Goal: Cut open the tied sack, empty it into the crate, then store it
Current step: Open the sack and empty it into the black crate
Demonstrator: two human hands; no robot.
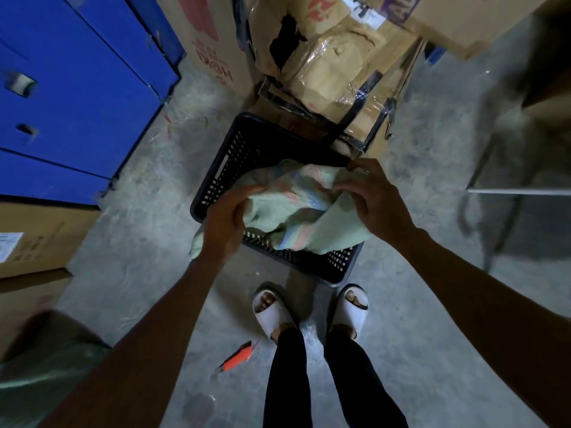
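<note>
The pale green sack (296, 208) hangs crumpled over the black crate (247, 156). The left hand (227, 220) and the right hand (370, 199) grip it with curled fingers. The crate's inside is hidden.

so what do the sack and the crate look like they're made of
Sack: seemingly woven plastic, pale green with faded pink and blue stripes; it crumples limply in both hands.
Crate: seemingly rigid moulded plastic, dark and matte, its walls perforated with rows of small slots.
</note>
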